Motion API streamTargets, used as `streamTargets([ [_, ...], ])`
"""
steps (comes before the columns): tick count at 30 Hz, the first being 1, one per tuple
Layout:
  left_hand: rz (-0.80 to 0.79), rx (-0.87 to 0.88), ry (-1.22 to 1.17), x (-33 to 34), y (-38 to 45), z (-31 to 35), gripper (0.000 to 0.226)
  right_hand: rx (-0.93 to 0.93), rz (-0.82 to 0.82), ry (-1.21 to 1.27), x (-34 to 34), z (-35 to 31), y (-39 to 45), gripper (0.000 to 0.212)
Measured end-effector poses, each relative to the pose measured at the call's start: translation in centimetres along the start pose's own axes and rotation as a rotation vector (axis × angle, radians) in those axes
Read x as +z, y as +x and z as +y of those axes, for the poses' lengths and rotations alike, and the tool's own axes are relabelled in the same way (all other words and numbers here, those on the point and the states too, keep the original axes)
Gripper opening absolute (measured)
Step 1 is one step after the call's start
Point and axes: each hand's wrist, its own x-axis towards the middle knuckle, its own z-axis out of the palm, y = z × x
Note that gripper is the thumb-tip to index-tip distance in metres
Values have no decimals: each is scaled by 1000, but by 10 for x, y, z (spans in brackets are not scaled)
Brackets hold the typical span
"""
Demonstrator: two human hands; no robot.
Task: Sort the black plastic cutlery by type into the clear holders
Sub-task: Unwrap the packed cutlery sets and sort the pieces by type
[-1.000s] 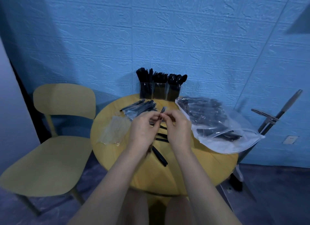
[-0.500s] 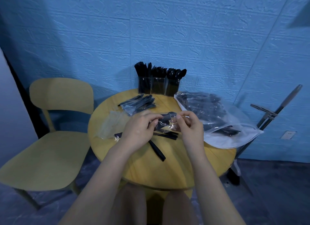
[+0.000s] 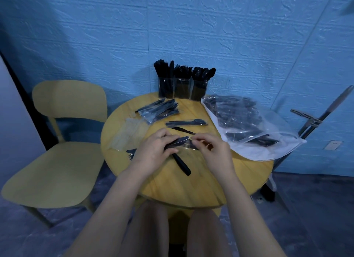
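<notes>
A wrapped cutlery packet (image 3: pixel 179 142) was held just above the round table (image 3: pixel 191 184), its long axis running left to right between both hands. Its left end was gripped by the curled fingers of the left hand (image 3: pixel 156 151), while the clear wrapper at its right end was pinched by the right hand (image 3: pixel 212 151). The clear holders (image 3: pixel 183 88) stood well apart at the table's far edge, straight ahead.

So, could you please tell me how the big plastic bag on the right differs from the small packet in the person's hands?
The big plastic bag lies on the table, untouched; the small packet is held between the left hand and right hand. The bag holds many pieces; the packet holds few. Both are clear plastic with black cutlery inside.
</notes>
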Motion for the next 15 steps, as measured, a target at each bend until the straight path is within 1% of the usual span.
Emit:
streamTargets([
  [2, 2, 29, -10, 2, -2, -1, 45, 99, -102, 39, 1, 2, 1, 13],
  [4, 12, 57, -21, 4, -3, -1, 45, 152, -158, 85, 1, 2, 2, 14],
  [7, 20, 108, -20, 6, -3, -2, 46, 196, -168, 201, 0, 0, 3, 18],
  [10, -16, 120, 9, 8, -1, -1, 48, 225, -175, 247, 1, -2, 4, 25],
  [15, 0, 173, 49, 11, 0, 1, 43, 227, -216, 311, 1, -8, 6, 16],
])
